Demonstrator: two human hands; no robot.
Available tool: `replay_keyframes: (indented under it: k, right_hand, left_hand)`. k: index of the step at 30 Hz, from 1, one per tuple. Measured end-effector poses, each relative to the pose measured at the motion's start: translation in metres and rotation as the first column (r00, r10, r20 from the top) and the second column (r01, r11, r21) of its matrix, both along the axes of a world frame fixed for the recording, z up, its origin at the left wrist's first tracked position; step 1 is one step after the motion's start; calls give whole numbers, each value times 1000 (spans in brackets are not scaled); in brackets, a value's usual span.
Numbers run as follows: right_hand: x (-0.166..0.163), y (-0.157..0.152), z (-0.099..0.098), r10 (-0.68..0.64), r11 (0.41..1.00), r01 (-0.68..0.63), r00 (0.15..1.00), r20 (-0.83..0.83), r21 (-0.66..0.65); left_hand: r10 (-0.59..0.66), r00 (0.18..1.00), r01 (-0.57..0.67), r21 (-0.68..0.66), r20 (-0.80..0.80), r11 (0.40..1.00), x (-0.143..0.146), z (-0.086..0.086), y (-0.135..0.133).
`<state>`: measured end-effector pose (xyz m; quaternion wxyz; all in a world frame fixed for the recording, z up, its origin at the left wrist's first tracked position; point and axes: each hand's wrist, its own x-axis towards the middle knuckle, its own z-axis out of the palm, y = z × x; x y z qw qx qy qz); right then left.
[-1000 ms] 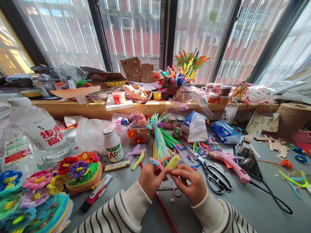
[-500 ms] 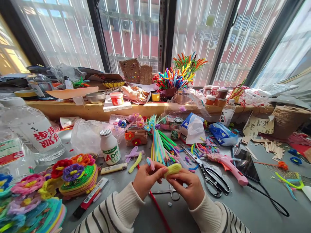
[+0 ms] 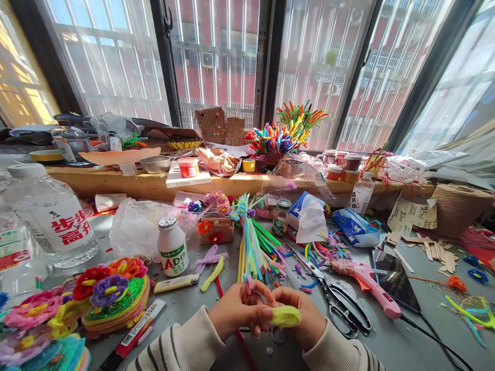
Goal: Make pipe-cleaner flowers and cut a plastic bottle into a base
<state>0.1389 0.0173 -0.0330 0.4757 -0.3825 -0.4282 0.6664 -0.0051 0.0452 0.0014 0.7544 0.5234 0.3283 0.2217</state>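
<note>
Watching from my end, I have the grey table [image 3: 181, 309] all around the grip, its near edge out of my view. Far to the left of the grip stands a big clear bottle [image 3: 58, 221]; I can't make out how full it is. The second bottle [image 3: 15, 252] beside it is cut off by my left edge. To the right of the grip, a glue gun [image 3: 371, 288] covers part of a dark-screened device [image 3: 396, 283].

The left hand [image 3: 240, 312] pinches one end of a yellow fuzzy piece between thumb and fingers. The right hand [image 3: 305, 314] curls behind that piece; its fingertips are mostly hidden, so I can't tell whether they pinch too.

Well beyond the grip, on the ledge, a brown pot [image 3: 270, 158] is crammed with many-coloured fuzzy stems [image 3: 274, 138]. Nearer, beyond and left of the grip, a woven box [image 3: 228, 232] carries fuzzy flowers, and an opaque white bottle [image 3: 172, 247] keeps its contents from me. The jar [image 3: 281, 216] straight beyond is too small to read inside.

A red stem [image 3: 246, 350] runs partly hidden beneath the left hand. The yellow fuzzy piece [image 3: 286, 316] itself sits between both hands. Smallest, a pink-and-blue bit [image 3: 248, 282] pokes up from the left fingers.
</note>
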Motion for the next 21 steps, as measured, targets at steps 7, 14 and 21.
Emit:
replay_keyframes:
  k: [7, 14, 21]
  right_hand:
    - [2, 0, 8, -58, 998, 58, 998, -25, 12]
    - [3, 0, 8, -73, 997, 73, 997, -1, 38]
    - [5, -5, 10, -160, 970, 124, 974, 163, 210]
  left_hand:
    - [-72, 986, 59, -88, -152, 994, -2, -8, 0]
    - [-62, 974, 41, -97, -217, 994, -2, -2, -3]
    - [123, 973, -126, -2, -193, 992, -2, 1, 1]
